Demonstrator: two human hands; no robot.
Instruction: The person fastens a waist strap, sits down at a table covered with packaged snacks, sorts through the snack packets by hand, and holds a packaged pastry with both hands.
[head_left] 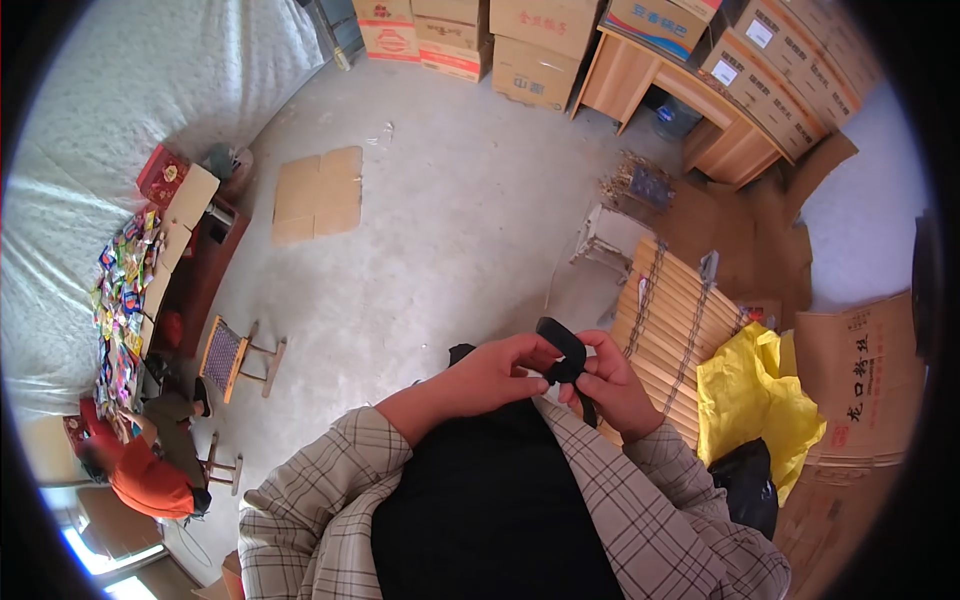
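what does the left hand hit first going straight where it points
The left hand would likely meet the black item, perhaps touching it now, then the right hand; depth is unclear.

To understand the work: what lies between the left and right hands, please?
A black strap-like item, held by the left hand and the right hand; the head view shows it.

Bare hands: two, left hand (485,380) and right hand (617,390). Black curved strap-like item (565,345): one. Low wooden-legged stools (224,358): two. Yellow crumpled plastic sack (728,392): one. Shiny black plastic bag (748,488): one. Light-brown wooden desk (735,155): one. Orange-topped seated person (152,482): one.
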